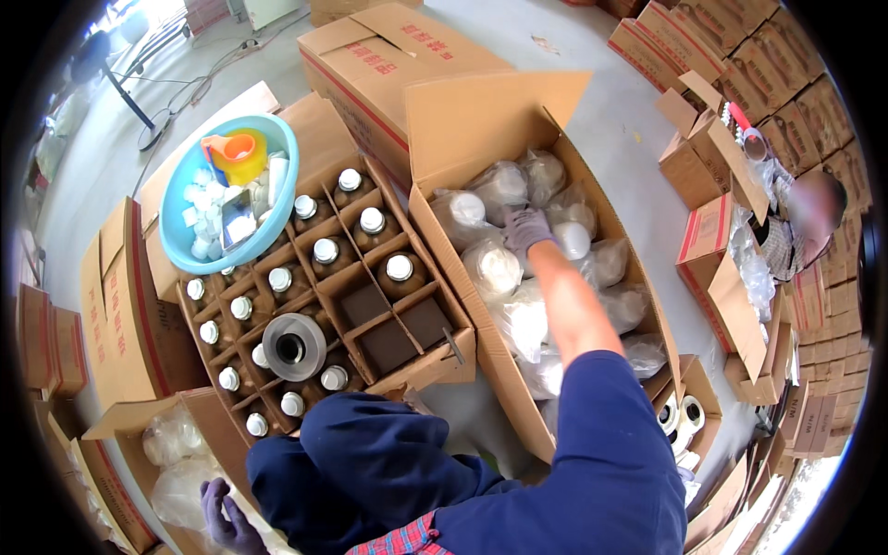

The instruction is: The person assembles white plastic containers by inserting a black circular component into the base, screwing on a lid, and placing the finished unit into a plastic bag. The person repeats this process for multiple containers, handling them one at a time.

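Most cells of the divided carton (421, 365) already held capped bottles, four stood empty, while the right hand (527, 228) closed on a bagged bottle (571, 239) in the open box (481, 120)

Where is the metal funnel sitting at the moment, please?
In the head view, the metal funnel sits left of centre on the divided carton of white-capped bottles, below the blue basin and left of the carton's empty compartments.

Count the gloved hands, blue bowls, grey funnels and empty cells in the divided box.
Gloved hands: 2 (left hand, right hand)
Blue bowl: 1
Grey funnel: 1
Empty cells: 3
Total: 7
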A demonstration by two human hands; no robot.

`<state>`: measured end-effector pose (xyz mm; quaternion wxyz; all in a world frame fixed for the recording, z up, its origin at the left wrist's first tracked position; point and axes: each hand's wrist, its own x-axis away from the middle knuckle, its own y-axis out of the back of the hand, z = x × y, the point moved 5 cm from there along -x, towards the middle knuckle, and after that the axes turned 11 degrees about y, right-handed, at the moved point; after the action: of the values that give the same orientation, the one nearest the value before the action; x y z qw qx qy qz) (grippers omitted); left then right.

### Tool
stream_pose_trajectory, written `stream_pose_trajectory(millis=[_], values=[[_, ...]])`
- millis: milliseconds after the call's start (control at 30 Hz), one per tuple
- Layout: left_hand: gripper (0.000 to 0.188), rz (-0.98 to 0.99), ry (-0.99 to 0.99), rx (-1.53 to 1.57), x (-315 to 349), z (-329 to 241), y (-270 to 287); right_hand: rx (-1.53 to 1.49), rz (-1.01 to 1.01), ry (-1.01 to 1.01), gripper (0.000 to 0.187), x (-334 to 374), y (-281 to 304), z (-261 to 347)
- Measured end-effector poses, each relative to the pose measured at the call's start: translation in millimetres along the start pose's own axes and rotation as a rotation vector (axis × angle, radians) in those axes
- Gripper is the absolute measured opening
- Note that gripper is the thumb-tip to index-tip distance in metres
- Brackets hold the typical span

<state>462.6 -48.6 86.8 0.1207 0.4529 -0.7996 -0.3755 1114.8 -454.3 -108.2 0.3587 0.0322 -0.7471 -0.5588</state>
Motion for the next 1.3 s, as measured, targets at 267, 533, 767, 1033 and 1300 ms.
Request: stream_pose_trajectory(millis=[267, 533, 767, 1033, 1300], values=[[0.028, -0.062, -0.101, 0.075, 19.1, -26.2, 16.0, -0.014, -0.446, 0.179, 0.069, 223.4, 198.3, 14.8], [0.095, -0.073, 0.219, 1.122, -17.9, -134.1, -10.2, -1.357, -0.142, 0.924, 0.05, 348.6, 163.8, 303.7], [0.086, 0.33, -0.358, 0.612, -21.3, -144.2, -14.5, -0.916, -0.581, 0.802, 0.031, 197.4, 127.7, 314.2], [0.04, 0.206, -0.211, 0.516, -53.4, -135.9, -37.8, -0.083, -0.05, 0.189, 0.064, -2.6, 13.5, 231.8], [0.035, 0.481, -0.148, 0.292, -39.2, -129.8, -35.0, -1.035, -0.739, 0.287, 0.043, 186.9, 241.1, 209.7]])
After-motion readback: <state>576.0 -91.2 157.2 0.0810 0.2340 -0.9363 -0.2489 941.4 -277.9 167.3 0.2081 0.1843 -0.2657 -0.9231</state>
